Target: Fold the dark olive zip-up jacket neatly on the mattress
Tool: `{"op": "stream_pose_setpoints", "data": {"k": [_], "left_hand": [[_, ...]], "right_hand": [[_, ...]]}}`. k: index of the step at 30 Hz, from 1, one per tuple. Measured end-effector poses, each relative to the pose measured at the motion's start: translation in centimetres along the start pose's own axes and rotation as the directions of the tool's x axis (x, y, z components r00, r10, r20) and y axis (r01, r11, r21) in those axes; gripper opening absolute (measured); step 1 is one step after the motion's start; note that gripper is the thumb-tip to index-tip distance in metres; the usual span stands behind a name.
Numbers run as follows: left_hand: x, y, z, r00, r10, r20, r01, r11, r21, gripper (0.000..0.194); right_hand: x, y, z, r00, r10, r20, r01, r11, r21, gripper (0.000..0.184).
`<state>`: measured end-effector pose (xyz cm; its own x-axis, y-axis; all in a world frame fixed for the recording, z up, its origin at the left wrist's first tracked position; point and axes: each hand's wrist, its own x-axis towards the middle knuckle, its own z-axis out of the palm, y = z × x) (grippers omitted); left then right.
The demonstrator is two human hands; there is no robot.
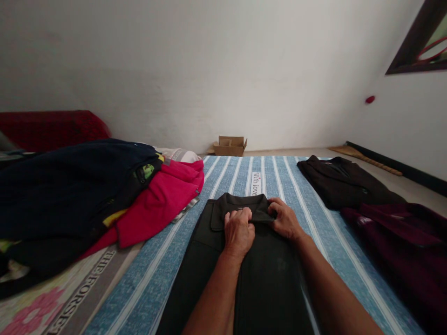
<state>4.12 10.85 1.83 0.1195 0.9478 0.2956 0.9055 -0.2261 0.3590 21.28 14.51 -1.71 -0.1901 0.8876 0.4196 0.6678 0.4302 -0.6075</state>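
Black shirt (258, 260): lies flat and lengthwise on the blue striped sheet (164, 279), collar end away from the person, directly under both forearms.
Collar (240, 204): dark, at the far end of the black shirt, both hands on it.
Left hand (239, 230): knuckles up, fingers curled down onto the middle of the collar, pinching a fold of the cloth; closed around fabric.
Right hand (284, 218): just beside the left hand, fingers bent over the right end of the collar, gripping its edge; thumb side turned toward the left hand.
Hands to each other: close together, nearly touching at the collar's centre.
Sheet label: a white strip (256, 183) printed "With love" just beyond the collar.
Left of the shirt: a heap of clothes with a pink garment (164, 200) at its near edge and a dark navy garment (70, 190) lying over it.
Right of the shirt: a folded black garment (344, 184) farther off, a maroon garment (401, 237) nearer, the two touching.
Far edge: a small open cardboard box (229, 145) on the floor against the white wall (223, 70).
Near left corner: a floral mat with grey lettering (52, 298) beside the sheet.
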Motion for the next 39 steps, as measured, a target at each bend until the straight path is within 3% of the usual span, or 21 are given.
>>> {"op": "stream_pose_setpoints", "data": {"k": [7, 12, 18, 29, 39], "left_hand": [[0.1, -0.1, 0.0, 1.000, 0.003, 0.003, -0.003, 1.000, -0.018, 0.021], [0.1, 0.0, -0.1, 1.000, 0.011, 0.007, -0.011, 0.999, -0.035, 0.023], [0.0, 0.1, -0.1, 1.000, 0.013, 0.019, -0.012, 0.999, -0.033, 0.023], [0.1, -0.1, 0.1, 1.000, -0.014, 0.022, 0.015, 0.999, -0.038, 0.024], [0.5, -0.6, 0.2, 0.997, -0.059, 0.042, 0.069, 0.962, -0.263, 0.029]], "right_hand": [[0.1, 0.6, -2.2, 0.969, 0.069, 0.236, -0.136, 0.949, 0.283, 0.035], [0.1, 0.6, -3.0, 0.962, 0.072, 0.265, -0.184, 0.886, 0.426, 0.041], [0.2, 0.6, -2.3, 0.967, 0.115, 0.229, -0.198, 0.901, 0.385, 0.036], [0.2, 1.7, -1.3, 0.975, 0.040, 0.218, -0.115, 0.930, 0.348, 0.065], [0.2, 1.7, -1.2, 0.978, 0.045, 0.204, -0.114, 0.932, 0.343, 0.070]]}}
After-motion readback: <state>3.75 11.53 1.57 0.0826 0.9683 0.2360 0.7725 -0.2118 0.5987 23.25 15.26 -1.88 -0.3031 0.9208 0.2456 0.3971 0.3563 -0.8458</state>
